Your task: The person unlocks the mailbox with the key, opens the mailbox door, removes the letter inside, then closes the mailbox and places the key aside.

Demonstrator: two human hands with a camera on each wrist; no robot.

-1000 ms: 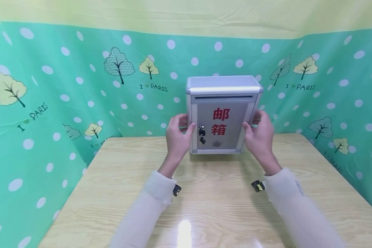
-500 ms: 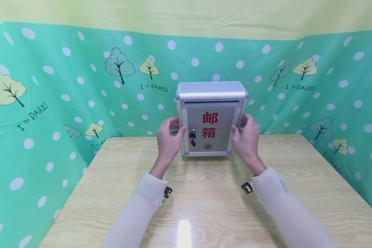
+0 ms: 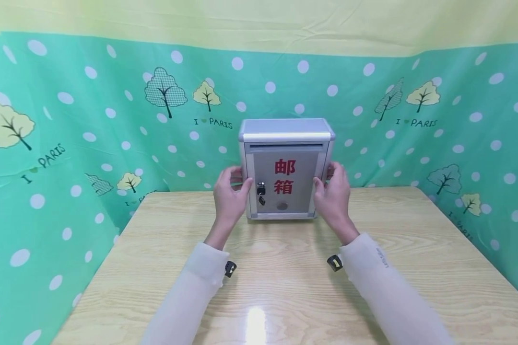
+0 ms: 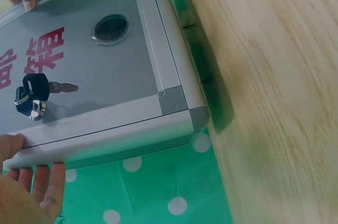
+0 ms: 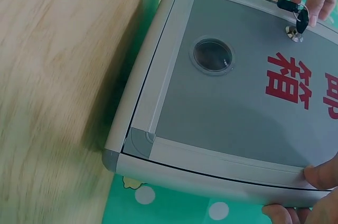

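Note:
A grey metal mailbox (image 3: 302, 167) with red Chinese characters stands upright, held between my two hands. My left hand (image 3: 232, 196) grips its left side, thumb on the front frame and fingers around the side. The right hand (image 3: 334, 196) grips the right side in the same way. Keys (image 4: 36, 92) hang from the lock on the front door, close to my left thumb. A slot (image 3: 286, 146) runs under the lid, and a small round window (image 5: 212, 55) sits low on the door. Whether the bottom touches the table is hard to tell.
The wooden table (image 3: 280, 282) extends in front of the mailbox and to both sides. Behind it hangs a green dotted curtain (image 3: 190, 143) with trees printed on it, which also lines the left and right sides.
Both hands have moved the mailbox to the left and a little downward in the head view. Their hold on its sides looks the same.

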